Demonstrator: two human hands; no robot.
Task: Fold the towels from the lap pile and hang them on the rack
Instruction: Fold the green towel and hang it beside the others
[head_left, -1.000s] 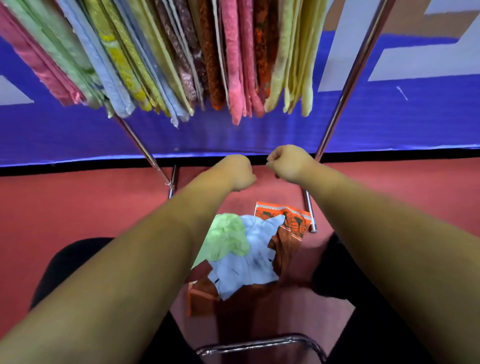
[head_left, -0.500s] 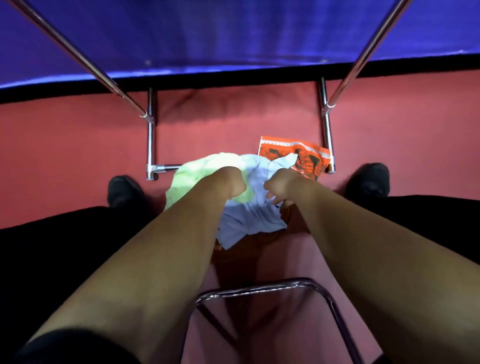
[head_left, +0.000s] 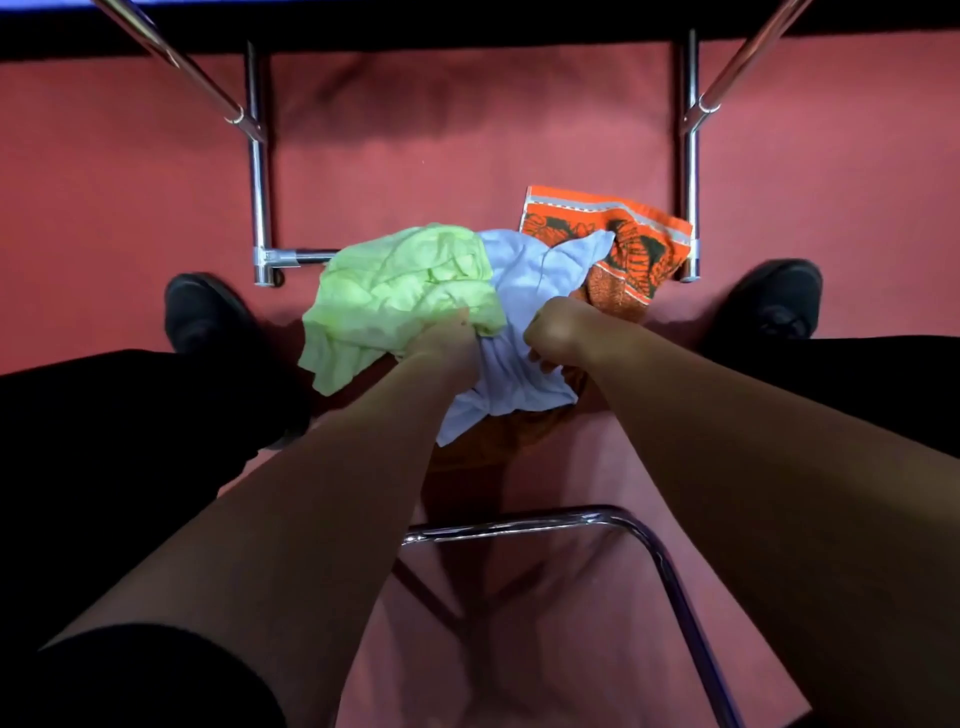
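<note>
**knotty_pine:** how far along is this one, can anyone tell?

**dryrack_dave:** barely into this towel imo. left hand (head_left: 447, 338) is fisted down into the pale blue towel (head_left: 524, 280), and the cloth puckers right into its grip. right hand (head_left: 558, 332) is curled too, pinching the same towel's near edge. so both have hold of it, but it's crumpled, no fold in it yet

**knotty_pine:** and the rest of the pile?

**dryrack_dave:** green towel (head_left: 395, 291) is bunched up touching the blue one's left side. orange towel (head_left: 634, 234) lies under it and pokes out past its far right corner. the whole heap sits low between the knees. the rack (head_left: 258, 182) feet stand just beyond the blue towel, one either side. the rails are out of shot, so can't tell what's hung. chair frame (head_left: 597, 519) is on the blue one's near side

**knotty_pine:** so three to go?

**dryrack_dave:** at least three that i can see, each needing a fold and a hang. blue one looks first up
</note>
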